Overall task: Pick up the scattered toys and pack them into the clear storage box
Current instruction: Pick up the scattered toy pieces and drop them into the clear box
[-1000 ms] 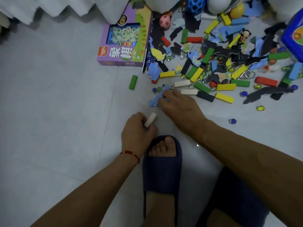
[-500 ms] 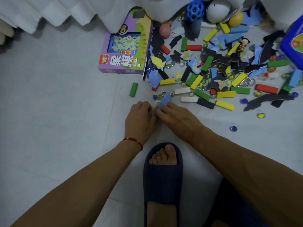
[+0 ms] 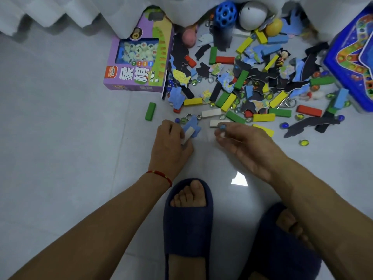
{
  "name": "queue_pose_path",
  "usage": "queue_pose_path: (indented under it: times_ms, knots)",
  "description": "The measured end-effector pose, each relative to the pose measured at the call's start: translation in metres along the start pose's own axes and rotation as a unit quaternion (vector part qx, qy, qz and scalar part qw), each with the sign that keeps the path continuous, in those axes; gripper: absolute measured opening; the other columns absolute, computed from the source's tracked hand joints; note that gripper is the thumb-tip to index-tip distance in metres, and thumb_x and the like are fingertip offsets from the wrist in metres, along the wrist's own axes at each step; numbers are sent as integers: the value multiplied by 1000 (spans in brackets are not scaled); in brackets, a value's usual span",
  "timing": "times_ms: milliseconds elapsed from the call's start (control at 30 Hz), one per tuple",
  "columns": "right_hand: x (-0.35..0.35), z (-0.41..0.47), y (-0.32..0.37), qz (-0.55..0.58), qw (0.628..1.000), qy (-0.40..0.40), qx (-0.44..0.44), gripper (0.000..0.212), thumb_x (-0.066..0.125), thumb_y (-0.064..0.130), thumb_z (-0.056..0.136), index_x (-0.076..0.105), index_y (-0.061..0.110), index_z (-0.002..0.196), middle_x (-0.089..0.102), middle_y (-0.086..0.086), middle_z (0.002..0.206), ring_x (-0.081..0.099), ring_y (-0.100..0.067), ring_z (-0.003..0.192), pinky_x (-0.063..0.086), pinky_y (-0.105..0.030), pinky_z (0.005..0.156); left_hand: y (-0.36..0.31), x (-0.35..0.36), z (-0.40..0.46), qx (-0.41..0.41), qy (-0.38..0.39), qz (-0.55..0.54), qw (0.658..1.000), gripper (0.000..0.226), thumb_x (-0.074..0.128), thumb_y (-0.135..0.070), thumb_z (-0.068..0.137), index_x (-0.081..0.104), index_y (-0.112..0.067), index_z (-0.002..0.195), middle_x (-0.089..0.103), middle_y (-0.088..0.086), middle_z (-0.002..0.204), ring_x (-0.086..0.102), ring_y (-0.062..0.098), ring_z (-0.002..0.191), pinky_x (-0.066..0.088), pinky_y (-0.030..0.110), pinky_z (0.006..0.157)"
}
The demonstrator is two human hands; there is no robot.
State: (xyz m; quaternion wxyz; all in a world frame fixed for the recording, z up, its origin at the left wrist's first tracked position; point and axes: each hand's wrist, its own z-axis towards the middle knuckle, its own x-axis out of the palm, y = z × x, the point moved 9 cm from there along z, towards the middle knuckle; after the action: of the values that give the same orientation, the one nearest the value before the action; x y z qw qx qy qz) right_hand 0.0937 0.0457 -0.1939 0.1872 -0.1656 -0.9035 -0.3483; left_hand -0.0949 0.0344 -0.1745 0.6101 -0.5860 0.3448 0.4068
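Grey tiled floor (image 3: 60, 138), white curtain (image 3: 70, 11) along the far edge.

Purple chess box (image 3: 139, 63) lies flat on the floor, far left of the toy pile. Just right of the box and nearer the person, a lone green block (image 3: 150, 111).

Left hand (image 3: 170, 144), red string at the wrist, sits below the green block. Fingers curled around a white block (image 3: 186, 135) together with a blue foam piece (image 3: 192, 126); both clamped in that grip, off the floor or barely on it, cannot tell which.

Right hand (image 3: 245, 142) is right of the left hand, at the pile's near edge. Thumb and fingertips are pinched together on a small blue marble (image 3: 222, 126).

Pile (image 3: 252, 83) spreads beyond both hands: coloured blocks, dark and blue foam pieces, glass marbles. Behind it, against the curtain, a blue holed ball (image 3: 226, 14) and a white ball (image 3: 253, 15).

Far right of the pile, a blue board-game box (image 3: 353, 63).

Two feet in navy slippers (image 3: 187, 225) near the bottom edge.

Clear storage box not in view.
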Motion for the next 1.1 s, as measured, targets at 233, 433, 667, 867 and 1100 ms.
queue_pose_path:
  times_ms: [233,433,667,867,1100]
  knots:
    - [9,20,47,-416,890,-49,-177,30,55,27,96,68,10,76,58,2,63,51,-10,55,36,-25,53,-8,10,4,-21,19,11,1000,35,81,-17,73,54,-5,90,52,14,89,46,29,80,44,38,69]
    - [49,27,34,-782,537,-52,-312,27,48,35,100,54,18,121,67,-8,106,64,-35,92,43,-37,67,9,11,-16,-123,66,-19,990,46,80,-29,75,53,-8,106,54,1,88,41,19,80,36,33,73]
    - [48,32,26,-742,621,-48,-247,25,52,38,98,58,14,105,66,-4,93,60,-27,85,31,-30,63,20,17,-21,-200,113,-39,972,36,78,-27,79,56,-6,97,61,10,95,54,22,84,36,26,66]
    - [26,23,4,-48,984,98,140,22,37,33,82,45,16,71,29,1,68,19,-13,54,13,-21,39,1,21,-14,-162,198,12,967,27,66,-20,90,52,0,101,56,20,105,53,33,98,40,37,82]
    - [48,41,43,-207,972,109,14,37,48,34,96,65,7,78,60,-10,72,47,-16,54,31,-22,41,27,7,-33,-322,117,-415,843,13,45,-17,102,53,-8,107,69,-2,81,63,11,77,52,20,59]
